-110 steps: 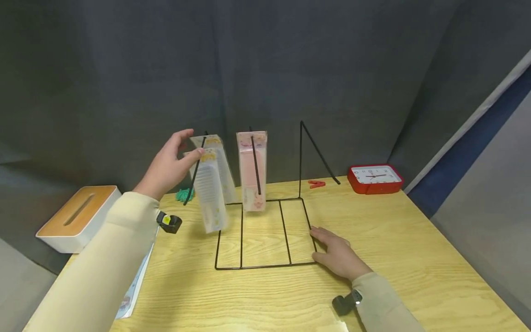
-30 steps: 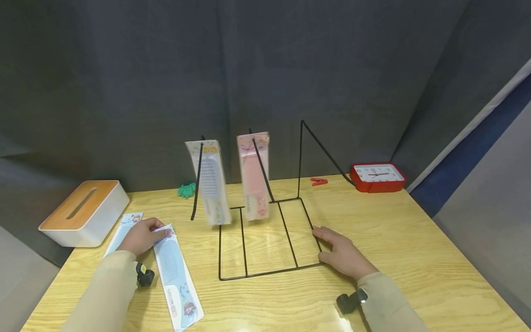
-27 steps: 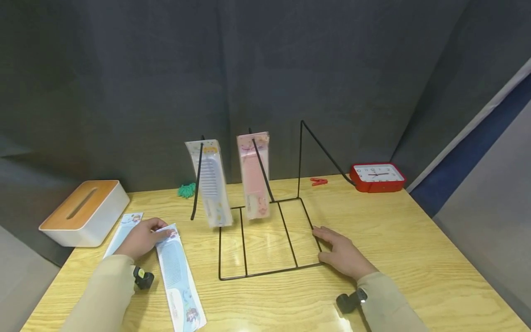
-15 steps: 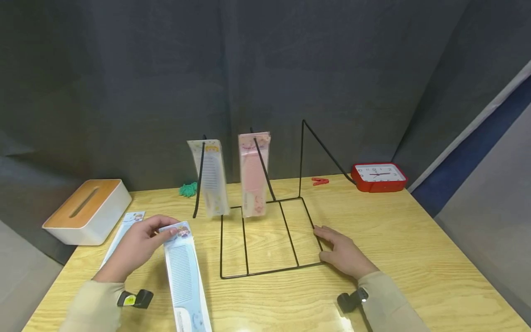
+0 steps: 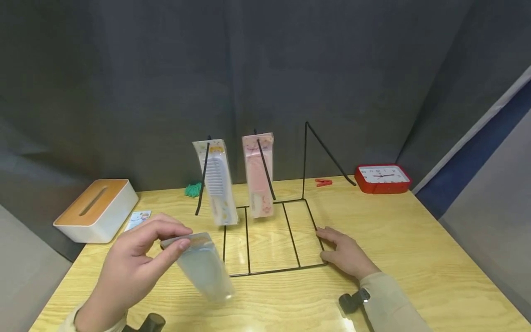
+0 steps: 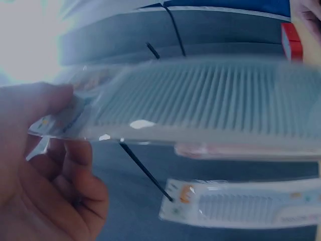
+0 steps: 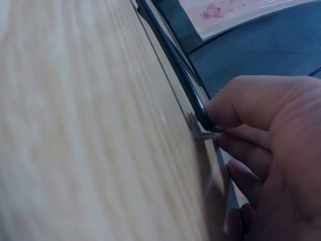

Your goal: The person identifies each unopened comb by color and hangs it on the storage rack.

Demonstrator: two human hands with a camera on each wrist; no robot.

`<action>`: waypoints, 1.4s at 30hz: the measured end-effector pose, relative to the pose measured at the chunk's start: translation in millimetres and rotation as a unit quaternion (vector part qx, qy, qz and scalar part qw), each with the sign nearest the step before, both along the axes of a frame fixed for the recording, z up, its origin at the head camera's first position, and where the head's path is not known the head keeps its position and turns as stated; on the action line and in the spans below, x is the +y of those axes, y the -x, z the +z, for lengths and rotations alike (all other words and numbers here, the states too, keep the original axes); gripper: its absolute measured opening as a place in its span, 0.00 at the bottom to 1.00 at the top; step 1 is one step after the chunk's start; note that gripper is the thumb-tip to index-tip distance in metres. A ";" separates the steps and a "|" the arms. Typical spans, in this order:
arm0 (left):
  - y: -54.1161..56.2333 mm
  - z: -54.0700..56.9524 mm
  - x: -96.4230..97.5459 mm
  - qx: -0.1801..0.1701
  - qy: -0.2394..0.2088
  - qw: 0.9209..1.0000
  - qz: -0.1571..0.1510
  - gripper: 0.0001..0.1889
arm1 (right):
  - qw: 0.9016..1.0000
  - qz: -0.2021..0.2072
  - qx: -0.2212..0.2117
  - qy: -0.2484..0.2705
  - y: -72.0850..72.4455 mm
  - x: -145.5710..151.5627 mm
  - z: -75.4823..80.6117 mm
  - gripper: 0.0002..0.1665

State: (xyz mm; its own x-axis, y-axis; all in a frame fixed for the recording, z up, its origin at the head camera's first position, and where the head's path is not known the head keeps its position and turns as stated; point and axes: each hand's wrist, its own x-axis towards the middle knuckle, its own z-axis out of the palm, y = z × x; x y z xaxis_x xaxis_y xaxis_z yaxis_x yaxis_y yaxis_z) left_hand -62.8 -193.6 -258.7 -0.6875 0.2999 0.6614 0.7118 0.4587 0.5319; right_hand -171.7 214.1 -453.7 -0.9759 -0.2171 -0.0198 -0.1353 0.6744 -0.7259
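My left hand (image 5: 137,258) pinches the top end of a packaged blue comb (image 5: 207,269) between thumb and fingers. That comb hangs tilted above the table and spans the left wrist view. Across the table stands a black wire display rack (image 5: 274,271) with three slanted hooks. More packaged combs hang there: a pale blue comb (image 5: 215,180) on the left hook and a pink comb (image 5: 258,173) on the middle one. The right hook carries nothing. At the base's front right corner, my right hand (image 5: 346,253) grips the wire with thumb and fingertips, seen closely in the right wrist view.
Another light blue package (image 5: 138,218) lies partly hidden behind my left hand, near a tissue box (image 5: 93,207) with a wooden lid. A green tangle (image 5: 193,189), a red clip (image 5: 323,182) and a red clock (image 5: 383,179) sit along the table's back, before a dark curtain.
The left hand has left the hanging combs, grasped a blue packaged comb from the table's left side, then raised it toward the rack. My right hand stays at the rack's corner.
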 end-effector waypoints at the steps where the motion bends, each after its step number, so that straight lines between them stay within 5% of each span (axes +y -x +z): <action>1: -0.2 4.4 3.3 0.001 -0.004 1.000 0.006 0.19 | 1.000 -0.004 -0.003 0.004 0.0 0.4 -0.6 0.40; 9: 21.3 21.9 15.2 0.015 -0.012 0.999 0.034 0.14 | 1.000 -0.010 -0.009 0.019 -0.8 1.8 -2.9 0.38; 24: 29.7 14.6 8.6 -0.056 -0.002 0.998 0.032 0.07 | 1.000 -0.012 -0.009 0.012 -2.2 -0.6 2.8 0.38; 30: 36.4 14.5 4.7 -0.099 -0.022 0.995 -0.006 0.05 | 1.000 -0.011 -0.008 0.015 -3.9 1.0 2.4 0.38; 36: 48.2 16.1 0.2 -0.164 -0.051 0.983 -0.059 0.06 | 1.000 -0.013 -0.011 0.016 -2.4 1.7 0.0 0.38; 42: 65.0 18.1 2.2 -0.142 -0.002 0.990 0.026 0.05 | 1.000 -0.015 -0.008 0.015 -0.2 1.4 -1.8 0.38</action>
State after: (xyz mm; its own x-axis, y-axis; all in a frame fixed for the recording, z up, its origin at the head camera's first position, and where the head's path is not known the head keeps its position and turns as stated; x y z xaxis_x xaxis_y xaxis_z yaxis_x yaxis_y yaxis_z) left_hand -127.8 -191.4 -240.5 -0.8597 0.2574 0.4413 0.5098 0.4875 0.7088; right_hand -171.4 215.6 -455.5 -0.9815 -0.1892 -0.0291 -0.1041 0.6551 -0.7484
